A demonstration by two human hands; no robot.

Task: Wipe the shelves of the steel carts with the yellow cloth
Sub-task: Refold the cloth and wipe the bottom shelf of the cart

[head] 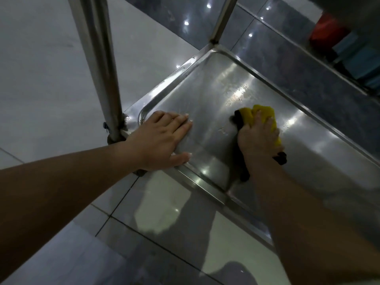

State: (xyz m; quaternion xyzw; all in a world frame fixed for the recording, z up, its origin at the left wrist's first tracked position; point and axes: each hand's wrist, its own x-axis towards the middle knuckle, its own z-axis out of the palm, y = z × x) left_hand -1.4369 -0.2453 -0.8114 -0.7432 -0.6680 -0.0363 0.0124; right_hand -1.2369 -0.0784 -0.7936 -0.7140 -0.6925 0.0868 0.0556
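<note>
A pale tiled floor (51, 58) spreads beneath and around the steel cart's low shelf (216, 95), a rimmed tray lying just above it. Two upright posts (98, 58) rise from the shelf's left corners. The left hand (162, 140) rests flat on the shelf near its left corner, fingers straight and close together, thumb along the near rim. To its right, toward the shelf's middle, the right hand (260, 136) presses the bunched yellow cloth (261, 115) onto the steel, fingers curled over it.
</note>
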